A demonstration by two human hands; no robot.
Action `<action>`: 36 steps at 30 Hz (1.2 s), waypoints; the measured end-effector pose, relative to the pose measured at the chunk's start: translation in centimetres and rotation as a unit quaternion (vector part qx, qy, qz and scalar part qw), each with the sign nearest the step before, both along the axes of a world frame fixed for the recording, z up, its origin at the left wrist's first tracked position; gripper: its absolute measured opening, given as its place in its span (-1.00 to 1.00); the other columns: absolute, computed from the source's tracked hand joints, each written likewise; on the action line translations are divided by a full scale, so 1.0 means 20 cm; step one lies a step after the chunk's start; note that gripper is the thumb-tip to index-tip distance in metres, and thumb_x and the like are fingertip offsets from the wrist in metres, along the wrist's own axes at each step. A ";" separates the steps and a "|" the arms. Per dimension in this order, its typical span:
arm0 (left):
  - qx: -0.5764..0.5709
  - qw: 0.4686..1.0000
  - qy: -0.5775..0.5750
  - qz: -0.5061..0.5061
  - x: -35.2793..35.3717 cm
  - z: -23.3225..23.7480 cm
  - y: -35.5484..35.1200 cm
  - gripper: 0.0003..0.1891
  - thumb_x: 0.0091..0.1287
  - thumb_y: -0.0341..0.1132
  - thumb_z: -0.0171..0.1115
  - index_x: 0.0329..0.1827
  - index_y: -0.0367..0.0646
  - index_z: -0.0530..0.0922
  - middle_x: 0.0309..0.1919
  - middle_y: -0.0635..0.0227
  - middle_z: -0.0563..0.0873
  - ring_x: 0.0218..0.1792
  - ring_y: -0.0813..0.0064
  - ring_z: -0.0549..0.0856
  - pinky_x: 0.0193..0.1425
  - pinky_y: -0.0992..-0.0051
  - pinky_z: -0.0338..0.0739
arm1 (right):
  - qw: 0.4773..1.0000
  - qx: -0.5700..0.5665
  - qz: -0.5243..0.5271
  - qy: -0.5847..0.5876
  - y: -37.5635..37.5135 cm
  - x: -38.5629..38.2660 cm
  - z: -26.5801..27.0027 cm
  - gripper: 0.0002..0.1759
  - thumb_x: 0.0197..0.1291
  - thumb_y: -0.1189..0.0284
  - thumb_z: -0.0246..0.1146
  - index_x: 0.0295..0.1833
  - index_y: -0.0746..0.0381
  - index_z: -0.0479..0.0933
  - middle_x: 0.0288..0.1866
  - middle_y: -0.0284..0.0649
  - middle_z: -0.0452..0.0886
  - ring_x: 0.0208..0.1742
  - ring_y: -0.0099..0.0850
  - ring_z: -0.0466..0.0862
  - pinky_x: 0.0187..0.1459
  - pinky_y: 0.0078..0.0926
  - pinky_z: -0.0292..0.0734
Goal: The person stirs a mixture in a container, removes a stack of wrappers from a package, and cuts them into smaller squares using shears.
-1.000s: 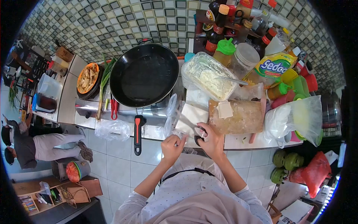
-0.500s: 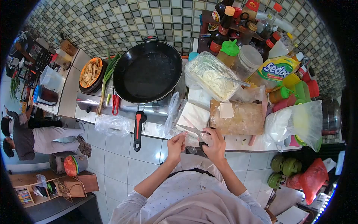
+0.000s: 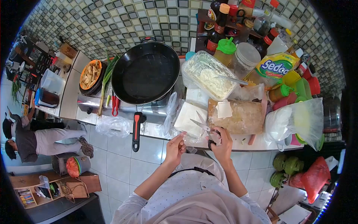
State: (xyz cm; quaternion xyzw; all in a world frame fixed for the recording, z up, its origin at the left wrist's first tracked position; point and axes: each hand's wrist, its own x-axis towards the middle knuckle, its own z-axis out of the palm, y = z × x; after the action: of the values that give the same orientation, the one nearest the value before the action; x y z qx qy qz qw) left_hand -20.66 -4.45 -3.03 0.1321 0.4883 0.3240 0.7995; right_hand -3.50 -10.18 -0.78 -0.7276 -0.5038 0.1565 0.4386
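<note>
right hand (image 3: 222,143) clamped on scissors (image 3: 201,125), blades spread, slanting away-left | white sheets (image 3: 186,117) under the tips, left of the board (image 3: 246,123) | left hand (image 3: 175,149) near their front edge, can't tell if pinching

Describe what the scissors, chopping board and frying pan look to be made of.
Scissors: grey, slightly shiny blades, probably steel; black handles, likely plastic, though fingers partly cover them.
Chopping board: apparently wood, matte and worn, judging by its uneven brown surface.
Frying pan: likely metal with a dark non-stick coating, given its smooth black interior with soft reflections.
</note>
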 end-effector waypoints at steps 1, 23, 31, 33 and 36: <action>0.000 1.000 -0.008 0.006 0.00 0.00 0.00 -0.70 0.26 -0.23 0.19 -0.01 -0.18 0.54 -0.65 0.61 0.32 -0.66 0.74 0.30 -0.61 0.71 0.14 | 1.000 0.001 -0.001 0.006 0.00 0.00 0.01 -0.42 -0.42 0.73 0.20 -0.08 0.19 0.47 -0.24 -0.15 0.54 -0.24 -0.22 0.58 -0.26 -0.43 0.48; 0.345 0.907 0.243 -0.005 0.09 -0.07 -0.03 -0.85 0.28 -0.35 0.17 -0.18 -0.22 0.50 -0.72 0.60 0.37 -0.68 0.84 0.31 -0.63 0.72 0.17 | 0.999 -0.016 0.007 0.026 -0.01 0.04 0.02 -0.42 -0.40 0.74 0.21 -0.08 0.20 0.47 -0.22 -0.14 0.54 -0.22 -0.24 0.58 -0.27 -0.44 0.48; 0.168 0.974 0.148 0.040 0.12 -0.04 0.02 -0.88 0.25 -0.34 0.23 -0.37 -0.19 0.54 -0.77 0.70 0.31 -0.74 0.88 0.18 -0.69 0.71 -0.03 | 0.999 -0.018 0.015 0.024 -0.01 0.04 0.02 -0.40 -0.41 0.76 0.19 -0.06 0.20 0.46 -0.20 -0.13 0.53 -0.20 -0.23 0.59 -0.25 -0.43 0.50; 0.185 0.967 0.168 0.039 0.13 -0.06 0.03 -0.85 0.24 -0.33 0.24 -0.45 -0.18 0.54 -0.77 0.71 0.31 -0.73 0.89 0.17 -0.68 0.70 -0.05 | 0.999 -0.020 0.015 0.024 -0.01 0.04 0.03 -0.40 -0.41 0.76 0.19 -0.06 0.20 0.46 -0.19 -0.13 0.53 -0.20 -0.23 0.59 -0.24 -0.43 0.51; 0.242 0.947 0.210 0.036 0.13 -0.11 0.04 -0.82 0.20 -0.32 0.27 -0.52 -0.17 0.52 -0.78 0.64 0.34 -0.77 0.81 0.22 -0.70 0.70 0.00 | 0.999 -0.017 0.022 0.032 -0.01 0.04 0.02 -0.39 -0.41 0.76 0.19 -0.05 0.21 0.46 -0.19 -0.14 0.53 -0.20 -0.23 0.59 -0.23 -0.43 0.52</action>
State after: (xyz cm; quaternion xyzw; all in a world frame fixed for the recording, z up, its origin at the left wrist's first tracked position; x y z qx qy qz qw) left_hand -18.13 -3.70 -5.22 0.3691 0.5561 0.4262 0.6106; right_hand -2.79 -10.37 -0.34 -0.7184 -0.5023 0.1976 0.4389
